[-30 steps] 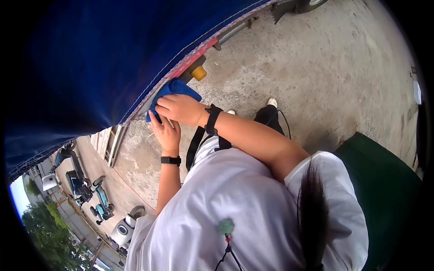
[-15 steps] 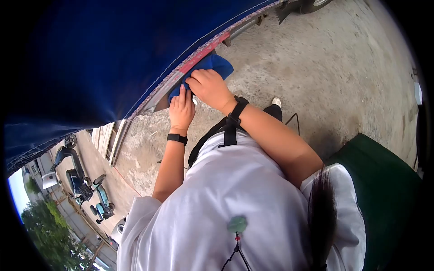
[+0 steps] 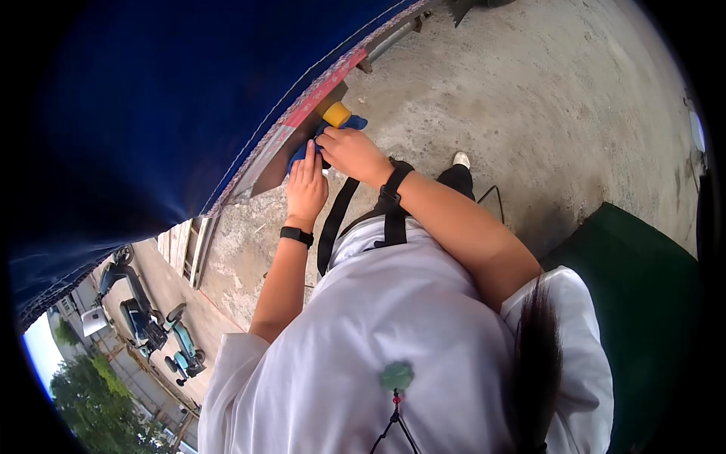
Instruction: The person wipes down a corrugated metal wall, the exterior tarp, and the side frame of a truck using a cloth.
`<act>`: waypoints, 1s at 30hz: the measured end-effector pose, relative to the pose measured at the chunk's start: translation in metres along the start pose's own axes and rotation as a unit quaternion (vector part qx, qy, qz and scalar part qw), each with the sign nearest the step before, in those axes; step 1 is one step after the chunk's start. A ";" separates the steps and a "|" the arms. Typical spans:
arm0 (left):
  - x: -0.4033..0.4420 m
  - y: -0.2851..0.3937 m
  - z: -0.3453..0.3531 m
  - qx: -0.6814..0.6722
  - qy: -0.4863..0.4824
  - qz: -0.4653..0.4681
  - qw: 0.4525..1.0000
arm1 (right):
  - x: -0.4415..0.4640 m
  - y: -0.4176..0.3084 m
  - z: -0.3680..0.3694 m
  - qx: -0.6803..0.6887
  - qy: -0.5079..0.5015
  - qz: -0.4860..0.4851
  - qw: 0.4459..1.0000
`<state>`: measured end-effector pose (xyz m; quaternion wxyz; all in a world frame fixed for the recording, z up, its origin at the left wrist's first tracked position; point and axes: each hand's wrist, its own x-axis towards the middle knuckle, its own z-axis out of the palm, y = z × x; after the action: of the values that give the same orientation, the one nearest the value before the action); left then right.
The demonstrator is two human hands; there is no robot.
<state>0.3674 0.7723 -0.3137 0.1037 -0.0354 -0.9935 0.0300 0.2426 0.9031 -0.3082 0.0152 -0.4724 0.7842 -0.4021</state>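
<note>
A blue cloth (image 3: 355, 122) lies bunched against the side rail (image 3: 291, 144), below the hem of a large dark blue tarp (image 3: 166, 91). My right hand (image 3: 350, 153) has its fingers curled on the cloth, just beneath a yellow cap (image 3: 336, 115) on the rail. Close beside it, my left hand (image 3: 307, 186) touches the cloth with its fingers stretched out. Part of the cloth is hidden under both hands.
Concrete ground (image 3: 514, 98) extends right. A green sheet (image 3: 628, 280) is at the right, wooden slats (image 3: 178, 246) at the left. Scooters (image 3: 136, 306) stand at the lower left. A black cable (image 3: 495, 198) lies near my shoe (image 3: 461, 159).
Both hands first moved up and right along the rail with the cloth. The cloth has since drawn in lower beneath the hands, and the yellow cap shows again.
</note>
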 end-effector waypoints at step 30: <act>0.055 0.032 0.018 -0.213 0.155 -0.038 0.964 | 0.015 0.012 -0.048 0.179 0.216 0.197 0.939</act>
<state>0.3120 0.8079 -0.3225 0.2479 -0.0228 -0.9492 -0.1923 0.2065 0.9243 -0.2784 0.0087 -0.1997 0.7608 -0.6174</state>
